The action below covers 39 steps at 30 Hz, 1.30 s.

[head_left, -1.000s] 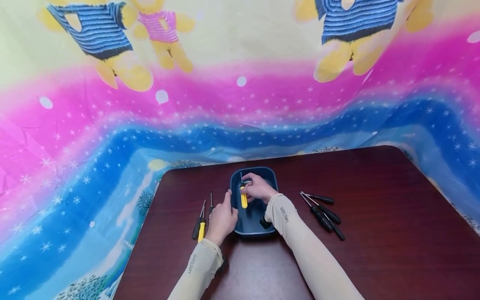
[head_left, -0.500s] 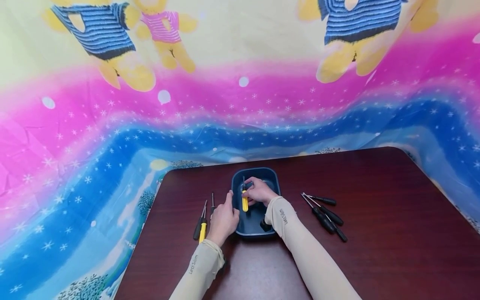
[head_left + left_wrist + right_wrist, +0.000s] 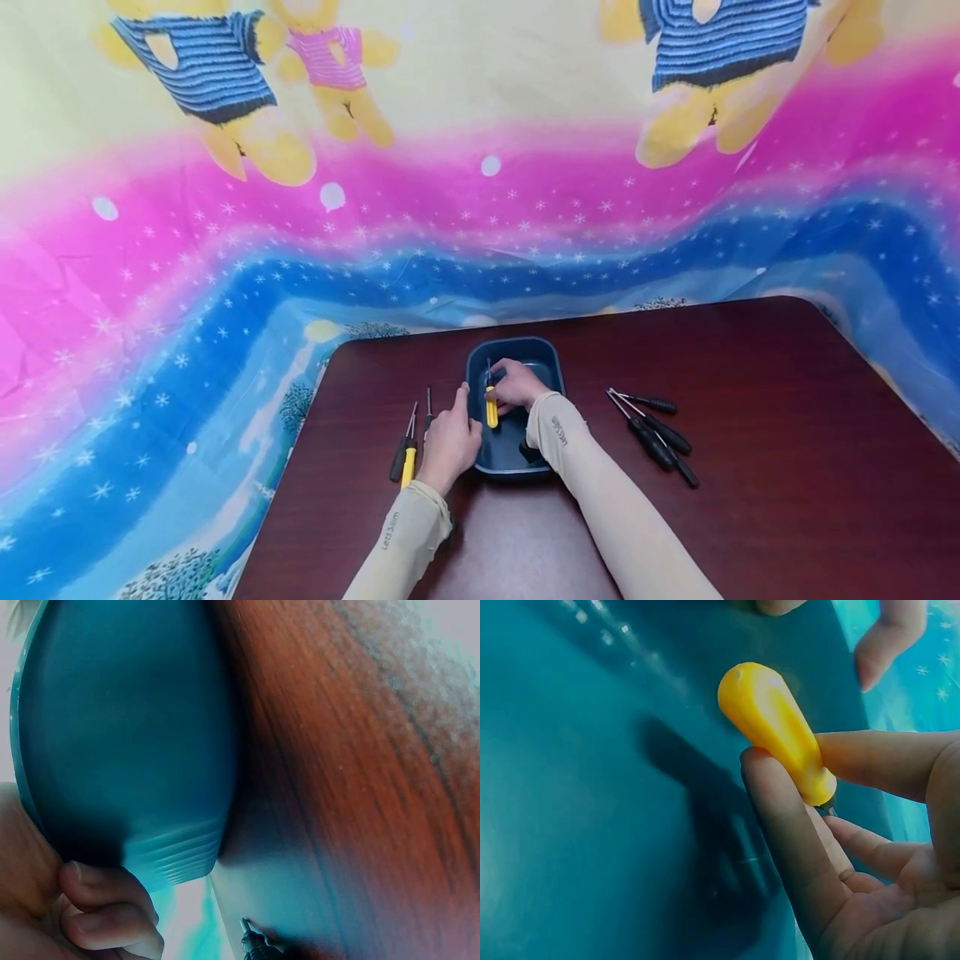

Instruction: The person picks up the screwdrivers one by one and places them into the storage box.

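Observation:
My right hand (image 3: 517,385) pinches a yellow-handled screwdriver (image 3: 492,412) between thumb and fingers, inside the walls of a dark blue-green plastic bin (image 3: 557,367). Its shaft points toward the bin's far end. In the right wrist view the yellow handle (image 3: 769,720) casts a shadow on the bin floor below it. At the bin's left side, my left hand (image 3: 450,437) holds the rim, index finger stretched along it. The left wrist view has its other fingers (image 3: 105,889) curled against the outer wall (image 3: 135,712).
Left of the bin lie a yellow-handled screwdriver (image 3: 408,465), a black-handled one (image 3: 397,462) and another shaft (image 3: 429,402), partly behind my left hand. Several black-handled screwdrivers (image 3: 652,442) lie in a group to the right. A printed cloth (image 3: 420,192) hangs behind the table (image 3: 750,392).
My right hand has brought the screwdriver slightly nearer to me within the bin. The left hand keeps its place at the rim. The head view has shifted a little.

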{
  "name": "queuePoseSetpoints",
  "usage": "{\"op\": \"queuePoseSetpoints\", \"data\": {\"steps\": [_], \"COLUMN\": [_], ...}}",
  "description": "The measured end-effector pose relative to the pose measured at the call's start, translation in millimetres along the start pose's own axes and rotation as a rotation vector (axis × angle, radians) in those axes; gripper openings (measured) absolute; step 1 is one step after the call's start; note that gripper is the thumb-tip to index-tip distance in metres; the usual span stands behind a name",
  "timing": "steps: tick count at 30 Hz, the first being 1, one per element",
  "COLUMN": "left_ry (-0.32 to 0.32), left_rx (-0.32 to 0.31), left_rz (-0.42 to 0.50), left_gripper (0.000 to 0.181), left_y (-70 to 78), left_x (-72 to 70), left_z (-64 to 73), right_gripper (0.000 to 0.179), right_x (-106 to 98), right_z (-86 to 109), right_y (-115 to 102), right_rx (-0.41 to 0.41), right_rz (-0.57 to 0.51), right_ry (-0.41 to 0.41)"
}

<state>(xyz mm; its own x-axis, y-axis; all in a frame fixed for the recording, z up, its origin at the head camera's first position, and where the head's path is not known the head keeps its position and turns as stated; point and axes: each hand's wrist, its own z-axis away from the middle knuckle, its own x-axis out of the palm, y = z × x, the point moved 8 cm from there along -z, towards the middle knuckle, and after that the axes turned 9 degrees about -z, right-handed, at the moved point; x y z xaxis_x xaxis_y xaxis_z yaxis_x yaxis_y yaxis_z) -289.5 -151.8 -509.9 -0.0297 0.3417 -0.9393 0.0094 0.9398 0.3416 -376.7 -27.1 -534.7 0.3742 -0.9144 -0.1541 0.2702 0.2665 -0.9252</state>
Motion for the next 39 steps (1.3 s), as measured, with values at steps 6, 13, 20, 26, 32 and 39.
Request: {"op": "queuePoseSetpoints", "data": {"steps": [6, 13, 20, 26, 32, 39], "left_ry": [0.000, -0.003, 0.005, -0.001, 0.000, 0.003], "left_rx": [-0.001, -0.002, 0.008, 0.000, -0.009, -0.003], "left_rz": [0.000, -0.011, -0.020, -0.009, -0.010, -0.011], "left_gripper": [0.066, 0.065, 0.065, 0.065, 0.065, 0.066], "left_y": [1.1, 0.7, 0.8, -0.3, -0.1, -0.2], "left_x": [1.3, 1.0, 1.1, 1.2, 1.0, 1.6], "left_z": [-0.3, -0.4, -0.6, -1.9, -2.8, -2.9], "right_gripper": [0.056, 0.059, 0.060, 0.062, 0.063, 0.063], "right_x": [4, 9, 10, 11, 11, 11], "right_z": [-4.7, -6.8, -9.7, -13.5, -14.0, -14.4], "right_y": [4, 6, 9, 9, 8, 10], "right_rx": [0.012, 0.038, 0.053, 0.046, 0.026, 0.028], "right_rz": [0.046, 0.088, 0.117, 0.155, 0.144, 0.147], "right_ry": [0.016, 0.032, 0.060, 0.069, 0.069, 0.068]}}
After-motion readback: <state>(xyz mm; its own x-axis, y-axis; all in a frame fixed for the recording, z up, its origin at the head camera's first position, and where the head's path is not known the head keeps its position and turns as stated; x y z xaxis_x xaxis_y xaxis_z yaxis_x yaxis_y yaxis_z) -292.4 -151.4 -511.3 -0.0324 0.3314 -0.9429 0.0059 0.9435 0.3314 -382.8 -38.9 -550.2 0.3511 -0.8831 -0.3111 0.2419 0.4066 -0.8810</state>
